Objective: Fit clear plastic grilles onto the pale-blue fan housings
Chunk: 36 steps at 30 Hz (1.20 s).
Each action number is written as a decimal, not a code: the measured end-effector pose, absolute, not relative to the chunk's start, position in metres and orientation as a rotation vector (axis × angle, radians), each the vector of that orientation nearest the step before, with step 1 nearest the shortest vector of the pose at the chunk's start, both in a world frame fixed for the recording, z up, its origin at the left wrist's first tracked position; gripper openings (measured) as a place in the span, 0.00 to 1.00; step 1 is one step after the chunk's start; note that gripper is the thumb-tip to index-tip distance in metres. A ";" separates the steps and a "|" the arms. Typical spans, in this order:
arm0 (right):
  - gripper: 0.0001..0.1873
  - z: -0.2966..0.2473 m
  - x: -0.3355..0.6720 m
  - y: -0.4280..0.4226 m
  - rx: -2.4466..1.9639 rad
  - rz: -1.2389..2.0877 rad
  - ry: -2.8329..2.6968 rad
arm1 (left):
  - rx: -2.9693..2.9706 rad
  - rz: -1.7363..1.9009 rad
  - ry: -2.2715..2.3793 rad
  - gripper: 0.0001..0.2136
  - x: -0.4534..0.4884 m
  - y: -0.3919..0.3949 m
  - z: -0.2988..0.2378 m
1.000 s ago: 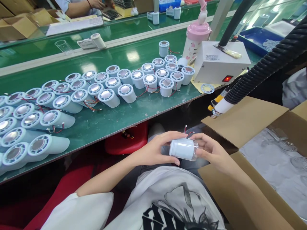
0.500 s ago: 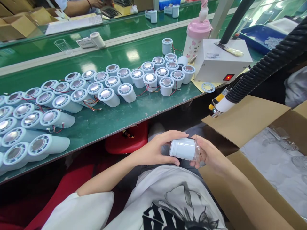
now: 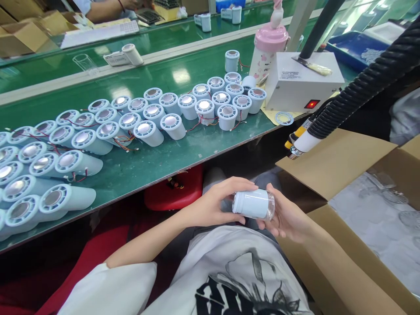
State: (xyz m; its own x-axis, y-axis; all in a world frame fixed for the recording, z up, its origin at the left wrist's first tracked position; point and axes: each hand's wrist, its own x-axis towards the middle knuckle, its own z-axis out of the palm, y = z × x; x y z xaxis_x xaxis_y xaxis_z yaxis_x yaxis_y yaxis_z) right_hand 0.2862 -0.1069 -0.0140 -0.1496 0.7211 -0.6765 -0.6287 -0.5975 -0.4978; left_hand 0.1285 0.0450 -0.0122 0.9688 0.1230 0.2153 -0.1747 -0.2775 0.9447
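Observation:
Over my lap, both hands hold one pale blue-white cylinder part (image 3: 254, 204) lying on its side. My left hand (image 3: 213, 205) grips its left end with thumb below and fingers over the top. My right hand (image 3: 285, 214) cups its right end, where a clear cap shows. On the green bench (image 3: 157, 162) above stand several more of these cylinders (image 3: 170, 124) in rows, each with a shiny metal disc on top and thin red wires.
A white control box (image 3: 303, 83) with a red lit switch sits at the bench's right, beside a pink bottle (image 3: 267, 48). A black ribbed hose (image 3: 361, 87) ends in a white nozzle. An open cardboard box (image 3: 361, 210) with clear plastic parts stands at my right. Another person's arm (image 3: 108, 8) is at the far bench.
My right hand has shifted round the cylinder's right end, fingers now more spread beneath it. The red and white wires seen above the part a second ago no longer show.

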 end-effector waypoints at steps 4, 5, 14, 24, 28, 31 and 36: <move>0.40 -0.019 0.285 -0.112 -1.169 1.835 -0.284 | 1.767 0.193 0.082 0.29 0.126 0.040 -0.006; 0.39 -0.021 0.285 -0.115 -1.174 1.763 -0.368 | 1.742 0.170 0.117 0.29 0.126 0.039 -0.005; 0.34 -0.032 0.296 -0.131 -1.382 0.323 -1.639 | 1.529 0.022 0.257 0.29 0.125 0.037 0.000; 0.22 -0.020 0.289 -0.132 -1.266 1.250 -0.765 | 1.403 -0.009 0.109 0.33 0.123 0.046 -0.002; 0.23 -0.022 0.289 -0.129 -1.409 1.268 -0.751 | 1.242 -0.091 0.164 0.35 0.124 0.040 -0.016; 0.24 -0.023 0.284 -0.125 -1.417 1.305 -0.757 | 1.169 -0.152 0.244 0.35 0.126 0.038 -0.022; 0.23 -0.032 0.326 -0.130 -1.830 0.966 -0.948 | 1.512 -0.092 0.448 0.27 0.143 0.094 -0.001</move>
